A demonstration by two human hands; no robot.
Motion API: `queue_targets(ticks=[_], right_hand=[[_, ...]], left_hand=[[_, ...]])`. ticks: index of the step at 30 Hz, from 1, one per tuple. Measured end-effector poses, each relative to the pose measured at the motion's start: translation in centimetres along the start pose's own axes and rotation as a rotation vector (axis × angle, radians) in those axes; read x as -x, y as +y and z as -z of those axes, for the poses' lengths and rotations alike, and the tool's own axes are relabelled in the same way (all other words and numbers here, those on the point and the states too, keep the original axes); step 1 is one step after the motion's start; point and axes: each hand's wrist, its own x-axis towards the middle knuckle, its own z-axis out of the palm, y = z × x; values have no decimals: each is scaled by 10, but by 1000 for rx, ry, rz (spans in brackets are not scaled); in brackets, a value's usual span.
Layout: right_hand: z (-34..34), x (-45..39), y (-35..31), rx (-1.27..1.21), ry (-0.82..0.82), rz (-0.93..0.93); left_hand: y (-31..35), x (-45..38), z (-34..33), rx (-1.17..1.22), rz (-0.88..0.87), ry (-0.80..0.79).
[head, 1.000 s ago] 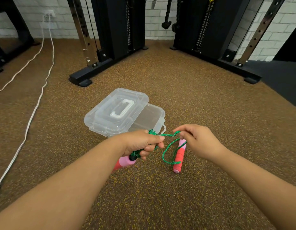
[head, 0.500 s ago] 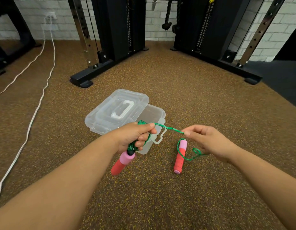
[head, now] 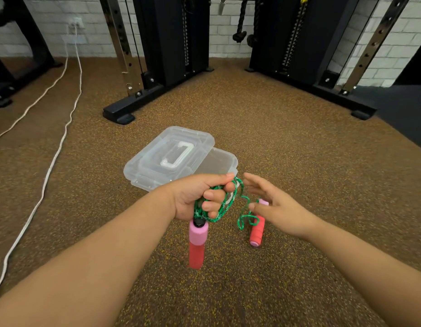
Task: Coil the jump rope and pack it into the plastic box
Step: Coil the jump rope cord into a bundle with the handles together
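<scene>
Several loops of green jump rope (head: 220,204) are gripped in the clenched left hand (head: 200,197) above a speckled brown gym floor (head: 287,142). One pink-and-red foam handle (head: 197,244) is seen hanging straight down from the bottom of that fist. The right hand (head: 273,206), blurred, is held just to the right with its fingers spread and released; nothing is seen to be grasped by it. A loose strand of the rope is draped between the two hands, curling down in front of the second handle (head: 257,228), which is laid on the floor, its far end hidden behind the right hand.

Just beyond the hands, the clear plastic box (head: 219,161) is set on the floor with its lid (head: 171,156) laid askew across its left part, leaving the right part uncovered. The box's near edge is hidden by the left fist and the rope.

Farther back, the view is closed off by the black frames of a cable machine (head: 171,43), whose base feet are planted on the floor at left and right. A white brick wall (head: 228,27) is seen behind them. Two white cables (head: 63,128) are run from a wall socket (head: 75,23) at far left down across the floor toward the near left edge. A dark mat (head: 398,109) is laid at far right.
</scene>
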Motion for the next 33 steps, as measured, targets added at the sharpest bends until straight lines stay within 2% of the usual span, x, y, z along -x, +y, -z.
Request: queue_targets(ticks=[2,4,8,11,14,18,21,25,29,33], right_hand=[[-12,0,-3,-102,-80,62],[-20,0,-9,-179,-76,56],[-25,2,-8,-226,168,-34],[-31,10,4,-146,195,-108],[-35,20,6,126,100,-116],[-39,34,-12,580,-76,-23],[-47,38,-30,668,-75,115],[-48,38,-49,647,-50,230],[-35,38,-62,542,-41,213],[-22,33,-72,305,-27,202]], left_hand=[[0,-1,-4,21,6,-24],[1,-2,-7,66,-1,-17],[5,-4,-8,256,-60,58],[7,-6,-3,309,-76,104],[8,-9,-2,366,-83,140],[10,-10,-6,430,-109,154],[12,-8,-8,375,-119,110],[10,-9,-13,288,-113,114],[7,-6,-15,176,-44,68],[3,-6,-16,-2,25,45]])
